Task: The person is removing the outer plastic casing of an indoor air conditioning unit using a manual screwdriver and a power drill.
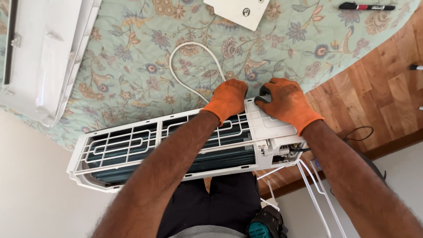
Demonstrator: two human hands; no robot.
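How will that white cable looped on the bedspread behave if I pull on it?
The white cable lies in a loose curve on the floral bedspread, so it is probably floppy and light. It seems to run under the left hand toward the indoor air-conditioner unit, so it may drag rather than come free.

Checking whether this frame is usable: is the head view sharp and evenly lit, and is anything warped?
Head view: even, soft light, no glare; gloved left hand and right hand on the air conditioner unit are sharp; forearms at the bottom edge look stretched by the wide lens.
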